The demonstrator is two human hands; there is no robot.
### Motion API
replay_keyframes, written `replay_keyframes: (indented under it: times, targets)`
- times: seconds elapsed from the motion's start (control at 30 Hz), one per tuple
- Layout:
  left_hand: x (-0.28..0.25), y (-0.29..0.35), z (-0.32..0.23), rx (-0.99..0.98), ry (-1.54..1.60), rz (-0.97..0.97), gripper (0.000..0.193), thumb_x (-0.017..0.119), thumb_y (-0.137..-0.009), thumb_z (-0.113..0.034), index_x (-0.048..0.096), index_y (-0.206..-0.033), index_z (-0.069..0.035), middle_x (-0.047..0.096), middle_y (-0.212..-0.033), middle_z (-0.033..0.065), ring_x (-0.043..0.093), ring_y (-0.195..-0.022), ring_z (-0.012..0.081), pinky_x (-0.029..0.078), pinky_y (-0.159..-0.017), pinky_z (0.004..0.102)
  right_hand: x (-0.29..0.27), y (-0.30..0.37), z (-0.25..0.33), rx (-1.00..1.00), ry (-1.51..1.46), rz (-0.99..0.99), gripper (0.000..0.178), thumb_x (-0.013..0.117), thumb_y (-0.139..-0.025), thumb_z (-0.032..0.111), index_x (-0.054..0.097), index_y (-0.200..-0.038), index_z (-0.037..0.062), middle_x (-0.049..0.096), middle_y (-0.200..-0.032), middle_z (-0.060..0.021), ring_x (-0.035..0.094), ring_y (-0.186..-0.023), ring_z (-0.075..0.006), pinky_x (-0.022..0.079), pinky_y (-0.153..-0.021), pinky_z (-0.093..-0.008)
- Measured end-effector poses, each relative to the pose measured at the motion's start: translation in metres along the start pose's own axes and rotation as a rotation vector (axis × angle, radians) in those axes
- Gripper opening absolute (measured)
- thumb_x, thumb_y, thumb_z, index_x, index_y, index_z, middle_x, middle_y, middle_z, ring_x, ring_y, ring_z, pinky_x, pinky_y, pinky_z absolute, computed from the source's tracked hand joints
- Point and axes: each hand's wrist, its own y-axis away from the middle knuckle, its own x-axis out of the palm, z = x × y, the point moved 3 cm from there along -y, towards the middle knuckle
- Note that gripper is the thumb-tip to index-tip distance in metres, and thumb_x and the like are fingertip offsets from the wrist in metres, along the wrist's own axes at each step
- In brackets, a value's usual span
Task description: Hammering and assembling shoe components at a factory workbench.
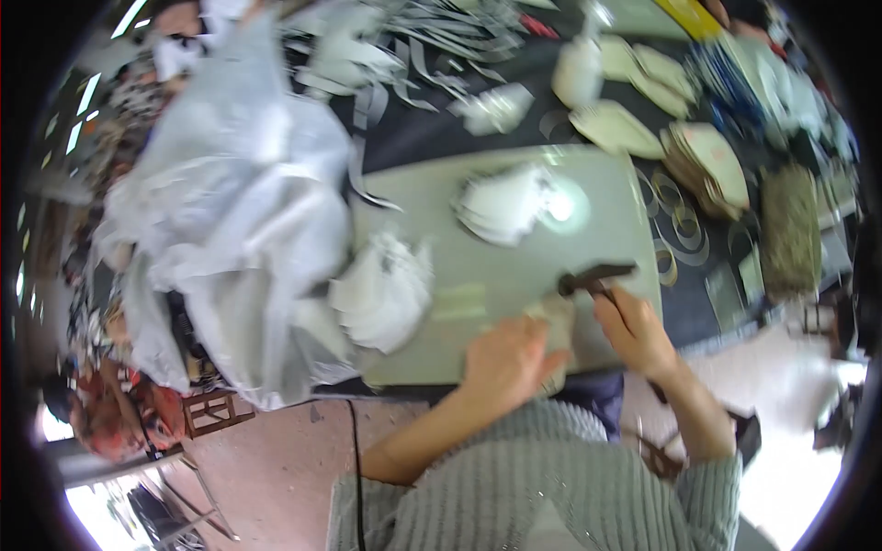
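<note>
My right hand [634, 335] is closed round the handle of a hammer [599, 275], its dark head raised just above the work board. Beside it, my left hand [503, 363] rests on a beige, insole-like piece [557, 321] near the board's front edge. The left fingers look stretched out over the piece, with the thumb apart, though the picture is blurred. Both hands are over a pale greenish board [432, 367]. On it, a fanned stack of white pieces [505, 204] lies toward the back, and another white stack [384, 292] sits at the left.
A large translucent plastic bag [243, 211] bulges over the table's left side. Behind the board are grey strips [441, 41] and a white bottle [579, 73]. Beige stacked pieces [707, 170], rings [680, 225] and a worn block [790, 230] lie right. Another person [129, 409] sits at far left.
</note>
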Motion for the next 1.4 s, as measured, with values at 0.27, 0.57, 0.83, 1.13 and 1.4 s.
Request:
replay_keyframes:
  times: [0.27, 0.57, 0.83, 1.13, 1.4]
  targets:
    - [0.021, 0.003, -0.003, -0.001, 0.014, 0.254, 0.02, 0.06, -0.091, -0.024, 0.064, -0.091, -0.004, 0.068, -0.082, 0.0166, 0.068, -0.077, 0.0365, 0.054, -0.067, 0.0482, 0.041, 0.009, 0.018, 0.121, -0.542, 0.092, 0.028, 0.045, -0.106, 0.021, 0.053, -0.087, 0.0025, 0.046, -0.054, 0.002, 0.04, -0.043, -0.0053, 0.031, -0.041, -0.0237]
    - [-0.027, 0.008, 0.071, -0.486, 1.118, -0.182, 0.026, 0.054, -0.096, -0.022, 0.058, -0.08, -0.002, 0.056, -0.063, 0.0029, 0.06, -0.059, 0.0142, 0.046, -0.053, 0.0316, 0.064, -0.003, -0.004, 0.141, -0.701, 0.118, 0.026, 0.043, -0.106, 0.021, 0.05, -0.096, -0.001, 0.063, -0.071, -0.0085, 0.067, -0.061, -0.0166, 0.055, -0.052, -0.0279]
    - [-0.221, 0.062, 0.034, -0.073, -0.713, -0.997, 0.013, 0.062, -0.082, -0.001, 0.052, -0.075, -0.005, 0.052, -0.068, 0.0093, 0.054, -0.063, 0.0296, 0.044, -0.057, 0.0401, 0.055, -0.019, -0.001, 0.142, -0.549, 0.062, 0.032, 0.042, -0.107, 0.027, 0.052, -0.09, 0.0015, 0.068, -0.074, -0.0113, 0.068, -0.062, -0.0158, 0.052, -0.052, -0.0257]
    - [-0.102, 0.006, 0.074, -0.043, -0.228, -0.722, 0.016, 0.07, -0.088, -0.015, 0.06, -0.084, -0.004, 0.062, -0.079, 0.0111, 0.061, -0.075, 0.0326, 0.047, -0.068, 0.0422, 0.034, -0.023, -0.02, 0.185, -0.658, 0.001, 0.034, 0.041, -0.108, 0.028, 0.052, -0.09, 0.0009, 0.066, -0.074, -0.0095, 0.069, -0.062, -0.0175, 0.051, -0.047, -0.0252]
    - [-0.039, -0.102, 0.077, 0.21, -0.07, -0.383, 0.027, 0.072, -0.083, -0.016, 0.066, -0.106, -0.003, 0.065, -0.103, 0.0143, 0.062, -0.095, 0.0337, 0.051, -0.084, 0.0434, 0.04, -0.02, -0.021, 0.139, -0.613, -0.015, 0.035, 0.042, -0.107, 0.029, 0.052, -0.088, 0.0014, 0.064, -0.072, -0.0082, 0.069, -0.059, -0.0177, 0.05, -0.046, -0.0262]
